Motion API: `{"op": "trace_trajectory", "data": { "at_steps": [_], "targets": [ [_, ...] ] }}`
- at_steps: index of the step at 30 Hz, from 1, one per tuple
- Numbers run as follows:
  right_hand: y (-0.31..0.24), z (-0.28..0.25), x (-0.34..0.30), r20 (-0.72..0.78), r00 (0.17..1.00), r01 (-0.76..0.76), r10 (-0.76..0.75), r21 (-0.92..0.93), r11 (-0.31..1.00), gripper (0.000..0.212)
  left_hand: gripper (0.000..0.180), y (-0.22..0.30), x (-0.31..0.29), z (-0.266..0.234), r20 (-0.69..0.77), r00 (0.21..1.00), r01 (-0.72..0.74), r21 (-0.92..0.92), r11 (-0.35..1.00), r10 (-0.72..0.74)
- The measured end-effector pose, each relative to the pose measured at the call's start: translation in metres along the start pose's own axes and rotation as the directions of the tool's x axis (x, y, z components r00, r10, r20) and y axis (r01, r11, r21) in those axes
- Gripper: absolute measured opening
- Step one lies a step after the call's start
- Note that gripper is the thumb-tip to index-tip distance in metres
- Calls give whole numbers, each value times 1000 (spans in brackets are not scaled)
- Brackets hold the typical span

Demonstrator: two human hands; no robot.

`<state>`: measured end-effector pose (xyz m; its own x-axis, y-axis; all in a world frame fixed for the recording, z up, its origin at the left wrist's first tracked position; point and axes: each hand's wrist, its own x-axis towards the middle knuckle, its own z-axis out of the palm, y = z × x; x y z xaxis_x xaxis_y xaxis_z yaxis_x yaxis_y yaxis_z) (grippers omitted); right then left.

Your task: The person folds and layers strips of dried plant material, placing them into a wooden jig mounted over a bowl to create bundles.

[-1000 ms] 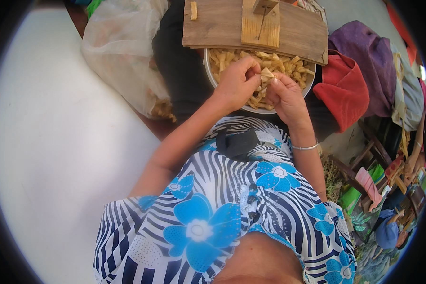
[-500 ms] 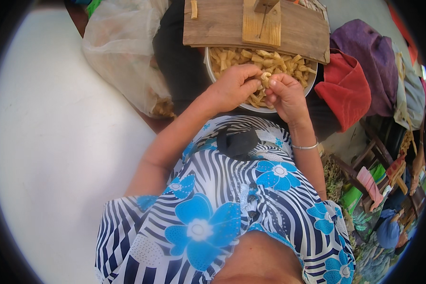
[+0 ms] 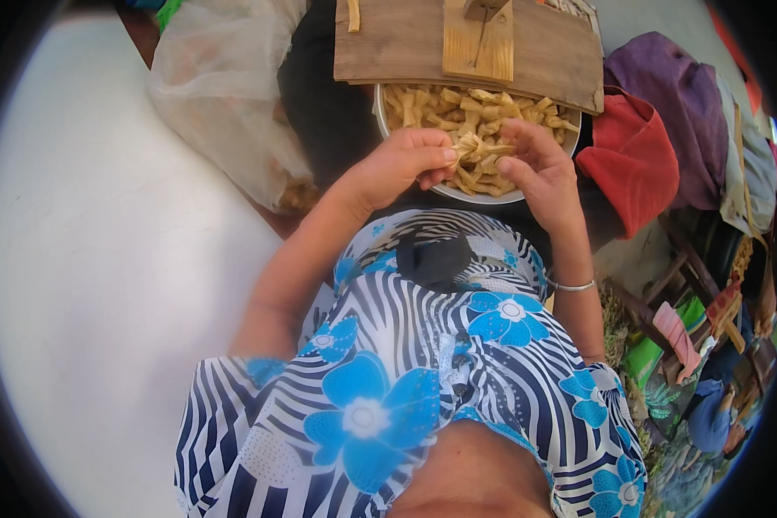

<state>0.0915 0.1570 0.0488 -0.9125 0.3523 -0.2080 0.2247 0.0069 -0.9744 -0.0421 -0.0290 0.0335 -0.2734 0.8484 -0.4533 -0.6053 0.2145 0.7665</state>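
Pinched between the thumb and fingers of my left hand (image 3: pixel 403 162) is a pale tan knotted strip (image 3: pixel 471 148), its frayed end fanning out. It looks like a bean curd knot, though I cannot be sure. My right hand (image 3: pixel 544 168) is beside it, thumb and fingers spread apart around the strip's free side, holding nothing I can see. Both hands are over a round, pale-rimmed basin (image 3: pixel 378 112) full of similar tan knotted pieces (image 3: pixel 445 104).
A wooden board (image 3: pixel 388 53) with a block and a thin metal rod (image 3: pixel 489 39) lies across the basin's far side. A translucent plastic bag (image 3: pixel 216 104) stands left of it. Red cloth (image 3: pixel 628 164) and purple cloth (image 3: pixel 665 82) lie to the right. A white surface (image 3: pixel 104 259) fills the left.
My hands have drawn apart: the left moved slightly left with the knotted strip, while the right let go and opened its fingers, shifting right.
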Motion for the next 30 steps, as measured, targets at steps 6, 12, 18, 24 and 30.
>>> {"op": "trace_trajectory", "data": {
  "at_steps": [6,12,18,24,30],
  "targets": [
    [-30,18,14,337,865,492,-373,-718,492,48,20,-4,14,7,-10,989,-139,269,953,147],
    [-22,0,17,397,894,432,-208,-644,631,33,20,10,-3,10,37,999,-35,216,976,28],
    [4,-6,5,277,925,-318,259,197,927,20,22,8,2,2,63,995,77,-45,996,-75],
    [16,-21,6,207,957,-238,204,160,958,17,25,3,3,-12,71,993,101,-147,984,-92],
    [8,-9,6,146,966,-241,214,209,948,15,27,-5,7,-10,104,993,84,-213,973,-63]
  ]
}}
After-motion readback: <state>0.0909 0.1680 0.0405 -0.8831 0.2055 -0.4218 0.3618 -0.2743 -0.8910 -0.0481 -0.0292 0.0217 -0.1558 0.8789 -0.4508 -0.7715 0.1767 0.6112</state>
